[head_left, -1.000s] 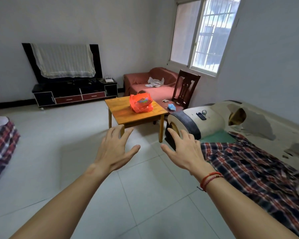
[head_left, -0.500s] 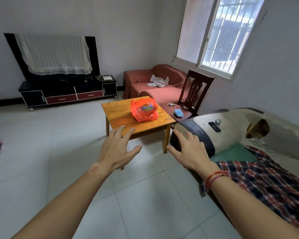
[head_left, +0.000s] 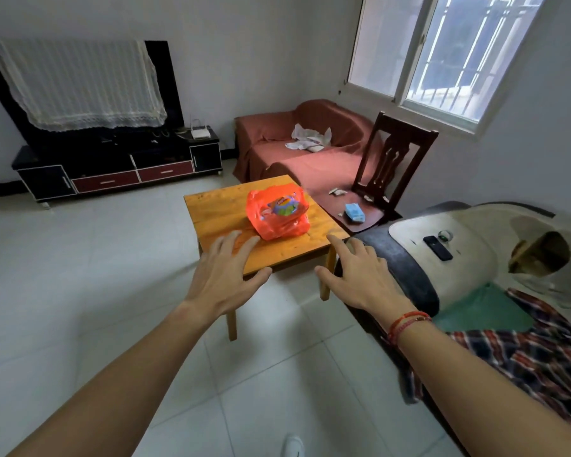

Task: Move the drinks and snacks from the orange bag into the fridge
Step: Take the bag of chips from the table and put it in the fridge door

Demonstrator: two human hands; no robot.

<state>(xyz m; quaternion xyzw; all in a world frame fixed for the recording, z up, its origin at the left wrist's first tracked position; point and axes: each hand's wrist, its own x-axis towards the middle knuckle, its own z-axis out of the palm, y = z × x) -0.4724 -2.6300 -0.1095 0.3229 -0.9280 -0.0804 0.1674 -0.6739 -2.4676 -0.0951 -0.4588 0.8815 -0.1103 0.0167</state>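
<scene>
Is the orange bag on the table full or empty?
Not empty: a colourful packet shows through the orange bag, which bulges.

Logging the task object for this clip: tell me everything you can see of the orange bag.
The orange bag is thin, glossy, translucent plastic, crumpled and bulging with contents. A colourful snack packet shows through its upper side; the rest inside is unclear. It sits on the wooden table, toward the far right of the top. Only the table touches it: the left hand and right hand are open and short of it.
</scene>
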